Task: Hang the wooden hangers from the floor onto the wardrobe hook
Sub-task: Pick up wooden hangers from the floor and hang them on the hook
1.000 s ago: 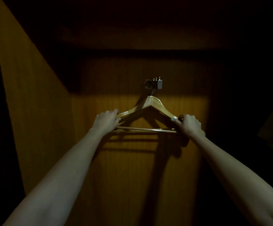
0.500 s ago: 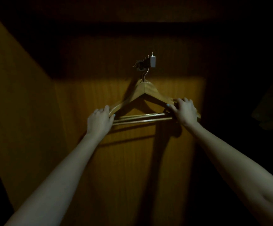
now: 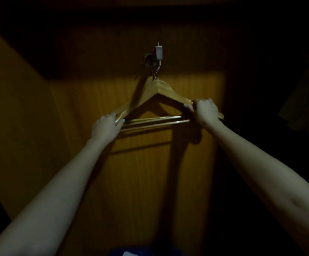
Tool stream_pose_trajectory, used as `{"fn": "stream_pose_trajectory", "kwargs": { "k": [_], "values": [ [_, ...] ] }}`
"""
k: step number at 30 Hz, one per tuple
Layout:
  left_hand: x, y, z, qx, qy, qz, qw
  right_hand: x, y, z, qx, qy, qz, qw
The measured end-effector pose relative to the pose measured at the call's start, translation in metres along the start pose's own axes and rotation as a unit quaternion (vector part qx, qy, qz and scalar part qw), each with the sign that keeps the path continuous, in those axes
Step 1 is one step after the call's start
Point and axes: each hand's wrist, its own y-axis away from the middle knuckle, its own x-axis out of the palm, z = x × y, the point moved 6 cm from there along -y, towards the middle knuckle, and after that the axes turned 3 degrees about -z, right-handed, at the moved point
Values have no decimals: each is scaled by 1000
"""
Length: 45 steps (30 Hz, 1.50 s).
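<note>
Wooden hangers point(image 3: 159, 90) are held together against the back panel of a dim wardrobe; two lower bars show, one just below the other. Their metal necks reach up to the small metal wardrobe hook point(image 3: 158, 52) above. My left hand point(image 3: 106, 126) grips the left end of the hangers. At the right shoulder, my right hand point(image 3: 205, 112) is closed over the wood. Whether the wire loops rest on the hook is hard to tell in the dark.
The wooden back panel point(image 3: 140, 182) is lit in its middle. A side wall point(image 3: 21, 117) slants in on the left. The right side is black, with a vague dark shape point(image 3: 301, 100). Something blue point(image 3: 140, 252) lies at the bottom edge.
The hangers went up from just under the hook until their metal necks reached it. Both hands stayed on the ends. The view tipped down a little.
</note>
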Motion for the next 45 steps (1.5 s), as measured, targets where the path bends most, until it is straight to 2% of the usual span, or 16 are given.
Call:
{"fn": "stream_pose_trajectory", "kwargs": {
  "k": [7,13,23,26,30,32,37,40,42,45],
  "values": [
    [1,-8,16,-1,-12,62,998,3,8,7,21,-16,-19,999],
    [-12,-5,14,-5,-13,23,1000,11,18,15,49,-17,-17,999],
    [-4,3,20,-22,11,4,1000,13,20,15,53,-17,-15,998],
    [-13,19,13,-7,42,-48,998,9,43,23,42,-68,-48,996],
    [-28,75,-1,15,109,-102,989,13,108,41,-26,-192,-109,975],
    [-27,116,-1,3,134,-92,987,27,152,52,-31,-249,-60,966],
    [-7,263,16,-91,228,12,969,74,294,88,-50,-330,174,926],
    [6,378,32,-161,284,18,945,102,397,108,-45,-352,312,881],
    [21,462,44,-241,305,35,921,121,474,121,-69,-325,410,849],
    [47,591,66,-341,290,61,892,157,594,136,-119,-279,544,783]
  ]
}}
